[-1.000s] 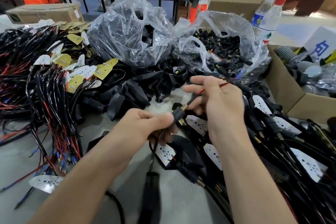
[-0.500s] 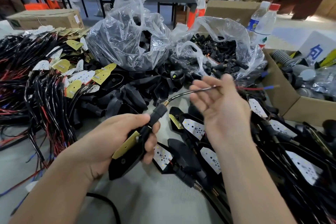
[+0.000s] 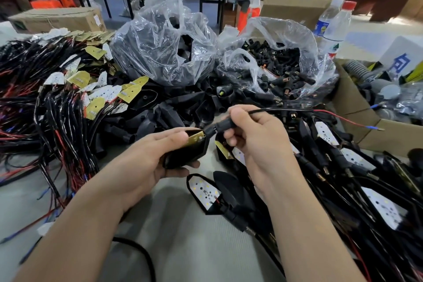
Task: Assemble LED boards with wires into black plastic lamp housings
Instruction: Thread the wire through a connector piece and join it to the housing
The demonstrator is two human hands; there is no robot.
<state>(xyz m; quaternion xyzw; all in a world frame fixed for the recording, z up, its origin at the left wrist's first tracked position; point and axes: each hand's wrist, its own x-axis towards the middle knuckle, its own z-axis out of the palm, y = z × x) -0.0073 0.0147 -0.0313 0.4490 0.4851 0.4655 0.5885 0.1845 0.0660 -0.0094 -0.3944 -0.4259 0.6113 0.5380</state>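
Observation:
My left hand point(image 3: 146, 162) grips a black plastic lamp housing point(image 3: 186, 152) with a yellow-backed LED board point(image 3: 195, 138) lying in its open face. My right hand point(image 3: 254, 142) pinches the black stem point(image 3: 223, 125) at the housing's neck. From the stem a black cable point(image 3: 281, 110) runs right and ends in a red wire with a blue terminal point(image 3: 373, 127). Assembled housings with white LED boards point(image 3: 206, 192) lie just below and to the right of my hands.
Wired LED boards point(image 3: 68, 103) are heaped at the left, loose black housings point(image 3: 174, 112) in the middle. Two clear bags hold housings point(image 3: 160, 52) and black stems point(image 3: 281, 68). A cardboard box point(image 3: 357, 110) and two bottles point(image 3: 334, 23) stand at the right.
My right hand let go of the cable and moved down-left to pinch the stem. My left hand turned the housing and raised it, so its neck now points right.

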